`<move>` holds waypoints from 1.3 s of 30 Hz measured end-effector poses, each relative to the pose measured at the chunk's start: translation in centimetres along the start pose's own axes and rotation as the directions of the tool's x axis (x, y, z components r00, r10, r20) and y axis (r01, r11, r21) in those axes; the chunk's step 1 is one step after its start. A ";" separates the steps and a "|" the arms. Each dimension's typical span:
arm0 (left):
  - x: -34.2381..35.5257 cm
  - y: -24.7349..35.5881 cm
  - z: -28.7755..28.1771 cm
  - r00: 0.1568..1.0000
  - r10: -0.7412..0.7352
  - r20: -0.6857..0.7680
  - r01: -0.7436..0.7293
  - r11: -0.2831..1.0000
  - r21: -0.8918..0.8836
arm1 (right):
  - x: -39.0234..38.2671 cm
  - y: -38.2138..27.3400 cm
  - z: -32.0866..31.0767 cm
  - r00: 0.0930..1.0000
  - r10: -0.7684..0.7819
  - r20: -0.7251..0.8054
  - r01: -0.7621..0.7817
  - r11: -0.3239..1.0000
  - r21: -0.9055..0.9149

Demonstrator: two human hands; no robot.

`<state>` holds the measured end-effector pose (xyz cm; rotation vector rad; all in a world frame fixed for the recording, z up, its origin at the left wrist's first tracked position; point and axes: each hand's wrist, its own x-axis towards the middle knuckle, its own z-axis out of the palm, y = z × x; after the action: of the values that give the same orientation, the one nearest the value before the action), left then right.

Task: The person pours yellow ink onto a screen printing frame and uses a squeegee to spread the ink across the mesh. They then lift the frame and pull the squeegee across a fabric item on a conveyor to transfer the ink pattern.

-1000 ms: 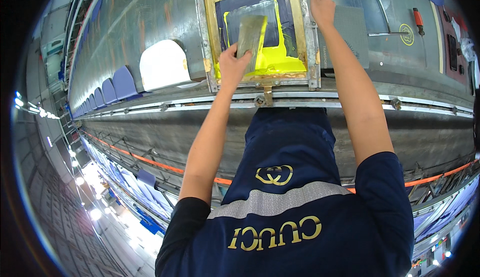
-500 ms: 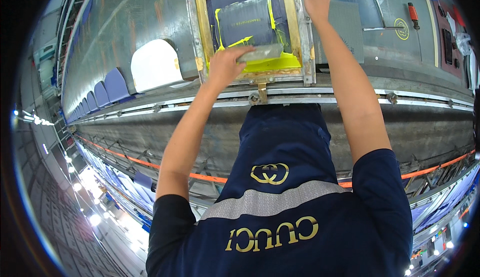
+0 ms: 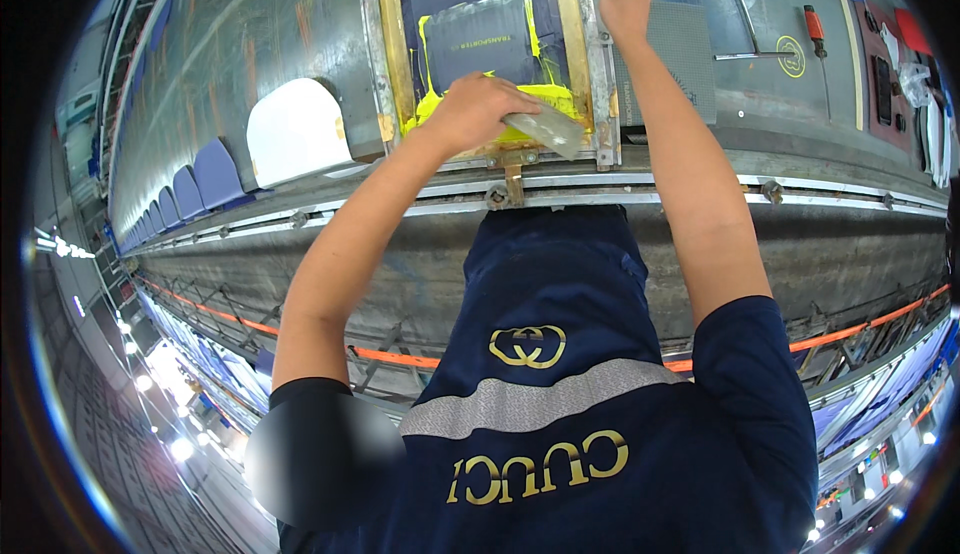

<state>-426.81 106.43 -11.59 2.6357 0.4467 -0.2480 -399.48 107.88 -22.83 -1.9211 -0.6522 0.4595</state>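
A screen printing frame lies before me, its mesh dark with a grey rectangular panel edged in bright yellow ink. My left hand is closed round a translucent squeegee, tilted over the near end of the frame. More yellow ink shows on the mesh beside and behind the blade. At the far part of the frame's right rail, my right hand has its fingers closed on the edge; the fingertips are close to the picture's top and partly hidden.
Left of the frame lies a white rounded panel, with several purple-blue pieces in a row beyond. To the right are a grey textured sheet, a bent metal rod and a red-handled screwdriver. A metal rail runs along the near edge.
My left hand has moved right and the squeegee has come nearer to me, now tilted, lifting clear of part of the ink. The right hand keeps its place on the frame. The view has shifted slightly.
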 end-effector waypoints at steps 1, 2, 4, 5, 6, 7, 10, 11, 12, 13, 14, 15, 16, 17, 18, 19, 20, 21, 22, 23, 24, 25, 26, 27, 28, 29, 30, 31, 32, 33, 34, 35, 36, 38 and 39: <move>-0.4 -1.0 -0.4 1.000 -0.005 0.000 0.005 1.000 0.028 | 0.2 0.2 -0.1 1.000 0.007 0.005 -0.007 1.000 0.001; -1.5 -2.5 -0.9 1.000 -0.016 0.001 0.016 0.998 0.057 | 0.2 0.2 -0.1 1.000 0.014 0.016 -0.014 1.000 0.006; -4.0 -4.5 -2.5 0.990 -0.138 0.019 0.137 0.990 0.044 | 0.0 0.1 -0.2 0.999 -0.004 0.034 0.004 1.000 0.004; -5.3 -4.9 -3.9 0.967 -0.251 0.041 0.251 0.968 0.005 | -0.2 -0.2 -0.4 0.999 -0.028 0.046 0.028 1.000 -0.001; -6.3 -4.7 -4.6 0.930 -0.362 0.067 0.365 0.930 -0.031 | -0.5 -0.1 -0.5 0.997 -0.053 0.062 0.053 0.999 -0.006; -6.8 -4.6 -4.0 0.904 -0.427 0.027 0.428 0.899 -0.090 | -0.9 -0.2 -0.5 0.997 -0.028 0.074 0.029 0.999 -0.013; -6.4 -2.9 -2.6 0.779 -0.627 -0.025 0.615 0.771 -0.168 | -0.1 0.5 0.0 0.998 -0.003 0.066 0.006 0.999 -0.039; -5.9 -1.7 -1.0 0.822 -0.537 -0.189 0.523 0.844 -0.119 | 0.3 1.3 0.3 0.999 -0.016 0.044 0.019 0.998 -0.055; -5.8 -1.1 1.5 0.838 -0.423 -0.344 0.432 0.900 -0.054 | 0.5 1.7 0.6 0.999 -0.031 0.025 0.033 0.997 -0.072; -6.1 -0.6 3.7 0.825 -0.295 -0.482 0.348 0.937 0.023 | 0.2 1.2 0.5 0.999 -0.017 0.031 0.018 0.998 -0.052; -7.1 0.3 5.2 0.838 -0.289 -0.462 0.365 0.927 0.083 | -0.3 0.3 0.0 0.999 -0.005 0.040 0.006 0.999 -0.032; -8.1 1.5 6.2 0.853 -0.276 -0.442 0.373 0.916 0.147 | -0.4 -0.4 -0.4 0.999 0.007 0.041 -0.007 1.000 -0.011; -8.5 2.1 6.4 0.868 -0.261 -0.422 0.375 0.902 0.213 | -0.2 -0.5 -0.4 0.999 0.012 0.037 -0.012 1.000 -0.007; -8.7 1.9 5.9 0.873 -0.278 -0.400 0.362 0.920 0.151 | -0.3 -0.3 -0.4 0.999 0.020 0.035 -0.020 1.000 -0.003; -9.3 1.3 5.0 0.879 -0.293 -0.377 0.349 0.933 0.086 | -0.1 -0.1 -0.4 0.999 0.027 0.033 -0.027 1.000 0.001; -9.7 0.8 4.2 0.885 -0.306 -0.352 0.334 0.942 0.021 | 0.2 -0.1 -0.4 1.000 0.006 0.019 -0.006 1.000 -0.003; -9.5 0.5 2.8 0.855 -0.429 -0.290 0.402 0.903 -0.150 | 0.2 -0.1 -0.3 1.000 -0.013 0.009 0.013 1.000 -0.008; -8.7 0.3 1.9 0.847 -0.438 -0.302 0.415 0.899 -0.141 | -0.1 0.4 -0.2 1.000 -0.025 0.004 0.025 1.000 -0.018; -7.6 -0.1 1.2 0.839 -0.446 -0.312 0.427 0.895 -0.131 | -0.1 0.8 0.0 0.999 -0.040 0.010 0.040 0.998 -0.040; -6.6 -0.7 0.9 0.832 -0.448 -0.327 0.434 0.893 -0.119 | 0.1 1.5 0.3 0.998 -0.058 0.010 0.059 0.996 -0.060; -5.5 -0.8 1.3 0.843 -0.355 -0.404 0.359 0.931 -0.067 | 0.0 1.6 0.3 0.997 -0.078 0.015 0.079 0.993 -0.083; -5.0 -0.2 2.0 0.850 -0.339 -0.403 0.354 0.934 -0.038 | -0.1 1.7 0.3 0.998 -0.044 0.048 0.048 0.995 -0.092; -4.3 0.3 2.9 0.855 -0.325 -0.405 0.351 0.936 -0.010 | -0.1 1.1 0.1 0.996 -0.015 0.083 0.024 0.994 -0.103; -3.7 0.6 3.6 0.861 -0.304 -0.407 0.343 0.939 0.023 | 0.0 0.8 -0.1 0.994 0.015 0.110 -0.003 0.994 -0.112; -3.9 1.1 5.0 0.874 -0.250 -0.417 0.315 0.945 0.093 | -0.1 0.6 -0.2 0.996 -0.005 0.092 0.011 0.998 -0.068; -4.5 1.6 5.3 0.897 -0.207 -0.391 0.277 0.952 0.132 | 0.0 0.8 -0.4 0.998 -0.021 0.064 0.022 1.000 -0.022; -5.2 2.3 5.2 0.914 -0.166 -0.370 0.244 0.954 0.175 | 0.3 0.5 -0.4 0.998 -0.043 0.036 0.041 0.999 0.031; -5.7 2.6 5.0 0.930 -0.125 -0.346 0.209 0.953 0.218 | 0.3 0.4 -0.5 0.998 -0.023 0.050 0.022 0.999 0.028; -6.3 2.1 4.3 0.939 -0.181 -0.293 0.231 0.962 0.146 | 0.0 0.1 -0.7 0.998 -0.006 0.064 0.004 1.000 0.025; -6.6 1.2 3.6 0.922 -0.245 -0.301 0.272 0.961 0.051 | -0.2 0.2 -0.9 0.997 0.020 0.079 -0.021 1.000 0.016; -6.6 -0.1 2.8 0.902 -0.308 -0.302 0.309 0.950 -0.045 | 0.1 0.0 -0.8 0.999 -0.011 0.050 0.010 1.000 0.016; -6.4 -0.8 2.5 0.881 -0.375 -0.287 0.347 0.926 -0.146 | 0.2 0.1 -0.6 0.999 -0.034 0.027 0.034 0.999 0.009; -5.3 -0.9 2.1 0.840 -0.436 -0.324 0.430 0.898 -0.093 | -0.1 0.2 -0.5 0.999 -0.053 0.008 0.054 0.999 -0.003; -4.2 0.0 3.9 0.850 -0.353 -0.392 0.388 0.922 0.011 | -0.7 -0.2 -0.4 0.999 -0.038 0.025 0.038 0.999 0.002; -3.4 0.4 4.6 0.848 -0.303 -0.435 0.367 0.928 0.068 | -0.4 -0.5 -0.4 0.999 -0.044 0.028 0.044 0.999 0.009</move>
<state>-430.31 103.03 -14.68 2.7390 1.0788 0.1962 -399.71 107.49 -22.15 -1.8917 -0.7086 0.4616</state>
